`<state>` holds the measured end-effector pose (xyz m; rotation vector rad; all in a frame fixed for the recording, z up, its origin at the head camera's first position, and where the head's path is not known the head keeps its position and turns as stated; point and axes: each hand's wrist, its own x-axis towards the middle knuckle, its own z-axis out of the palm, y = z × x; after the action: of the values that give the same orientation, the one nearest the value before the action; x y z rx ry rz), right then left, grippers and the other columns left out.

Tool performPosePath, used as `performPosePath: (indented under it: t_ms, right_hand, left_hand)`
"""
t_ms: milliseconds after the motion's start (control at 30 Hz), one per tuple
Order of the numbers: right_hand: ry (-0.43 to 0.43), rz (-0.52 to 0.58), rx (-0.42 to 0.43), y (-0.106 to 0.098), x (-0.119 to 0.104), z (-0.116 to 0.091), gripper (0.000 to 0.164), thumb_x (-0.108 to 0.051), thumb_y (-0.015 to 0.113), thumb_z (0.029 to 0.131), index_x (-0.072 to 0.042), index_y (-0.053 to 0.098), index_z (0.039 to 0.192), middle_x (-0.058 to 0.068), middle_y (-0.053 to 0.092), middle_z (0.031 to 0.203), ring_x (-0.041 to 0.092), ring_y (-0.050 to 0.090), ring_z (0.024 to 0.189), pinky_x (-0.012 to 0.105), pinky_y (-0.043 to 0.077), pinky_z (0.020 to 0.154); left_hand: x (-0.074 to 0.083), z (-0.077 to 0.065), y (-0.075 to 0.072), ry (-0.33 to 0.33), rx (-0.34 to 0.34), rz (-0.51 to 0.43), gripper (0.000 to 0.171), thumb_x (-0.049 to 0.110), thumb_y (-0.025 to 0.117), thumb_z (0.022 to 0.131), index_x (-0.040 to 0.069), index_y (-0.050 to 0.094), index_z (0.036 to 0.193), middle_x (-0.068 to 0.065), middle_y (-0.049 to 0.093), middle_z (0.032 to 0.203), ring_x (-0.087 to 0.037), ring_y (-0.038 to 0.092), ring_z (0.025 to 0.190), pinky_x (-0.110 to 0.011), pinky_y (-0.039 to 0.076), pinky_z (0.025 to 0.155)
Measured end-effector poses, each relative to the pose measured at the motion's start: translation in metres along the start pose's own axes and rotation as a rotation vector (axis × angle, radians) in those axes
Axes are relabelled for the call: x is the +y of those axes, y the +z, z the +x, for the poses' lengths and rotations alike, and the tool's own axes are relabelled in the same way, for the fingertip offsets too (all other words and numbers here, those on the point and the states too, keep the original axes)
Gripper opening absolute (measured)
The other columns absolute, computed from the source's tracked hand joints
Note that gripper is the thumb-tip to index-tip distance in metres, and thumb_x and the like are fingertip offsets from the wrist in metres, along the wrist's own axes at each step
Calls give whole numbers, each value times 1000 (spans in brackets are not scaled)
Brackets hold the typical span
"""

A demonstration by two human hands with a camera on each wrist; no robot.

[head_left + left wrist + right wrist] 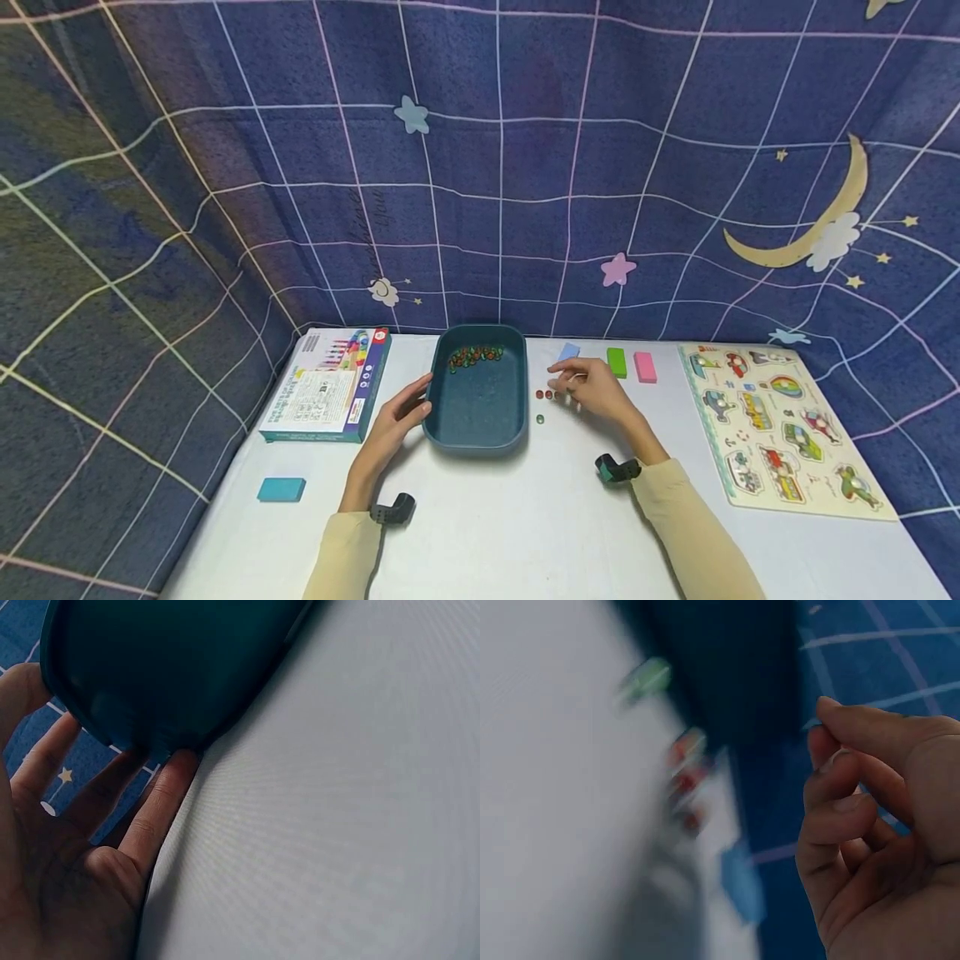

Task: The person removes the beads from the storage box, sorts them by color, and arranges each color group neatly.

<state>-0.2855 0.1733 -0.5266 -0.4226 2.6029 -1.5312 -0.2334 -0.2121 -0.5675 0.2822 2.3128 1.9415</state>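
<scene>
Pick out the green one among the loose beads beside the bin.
The green bead, lying apart, closer to the person; the red beads sit farther back, in a row.

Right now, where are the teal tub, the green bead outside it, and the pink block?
Teal tub [480,412]: head view, bare inside floor.
Green bead [540,419]: head view, its middle.
Pink block [645,367]: head view, top face.
</scene>
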Motion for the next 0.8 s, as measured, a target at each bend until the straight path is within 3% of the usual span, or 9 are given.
performPosePath:
  t_ms: [133, 267, 433, 500, 567, 667, 800]
  right_hand:
    - [-37, 88, -27, 6, -36, 18, 30, -20, 77, 98, -3, 76, 123, 19, 74, 93, 7, 47, 52, 24, 39, 50]
    - [-71, 173, -67, 23, -71, 41, 28, -22, 75, 100, -7, 76, 124, 15, 74, 91, 11, 45, 52, 27, 39, 50]
    - [-32, 163, -56, 54, -95, 73, 28, -24, 77, 99, -7, 78, 121, 6, 73, 79, 14, 50, 51, 33, 45, 52]
    - [-11, 132, -72, 68, -98, 84, 29, -24, 78, 98, -6, 78, 121, 15, 76, 82, 28, 59, 55, 39, 52, 55]
    - [6, 91, -105, 83, -99, 92, 30, -21, 78, 97, -4, 78, 122, 21, 78, 88, 41, 67, 66, 39, 55, 57]
    - [37, 14, -157, 103, -93, 100, 26, -19, 80, 96, -6, 80, 118, 25, 78, 90, 37, 72, 67, 31, 54, 53]
    - [91, -71, -193, 121, -80, 103, 20, -14, 82, 92, -8, 82, 112, 10, 75, 70, 8, 62, 49, 20, 45, 46]
  left_hand:
    - [-1, 0, 0, 0, 0, 3, 56, 25, 63, 107, 19, 48, 160, -14, 45, 168, -41, 46, 153, -57, 47, 118]
    - [-1, 0, 0, 0, 2, 12, 56, 26, 63, 107, 18, 47, 161, -15, 46, 167, -42, 47, 152, -57, 48, 118]
    - [-1, 2, 0, 11, -4, 13, 55, 24, 62, 107, 19, 48, 160, -16, 46, 166, -42, 48, 151, -42, 53, 113]
    - [-1, 2, -1, 16, -6, 6, 55, 23, 61, 107, 18, 47, 161, -17, 46, 166, -42, 48, 151, -32, 54, 110]
    - [-3, 2, -1, 27, -10, -4, 56, 22, 61, 108, 16, 46, 161, -19, 46, 166, -44, 48, 150, -24, 54, 105]
    - [-3, 1, -2, 36, -11, -16, 56, 21, 61, 107, 14, 46, 161, -19, 46, 166, -44, 48, 150, -18, 54, 101]
    - [-3, 1, -1, 41, -20, -28, 56, 21, 61, 108, 14, 46, 161, -20, 45, 166, -45, 48, 150, -19, 54, 101]
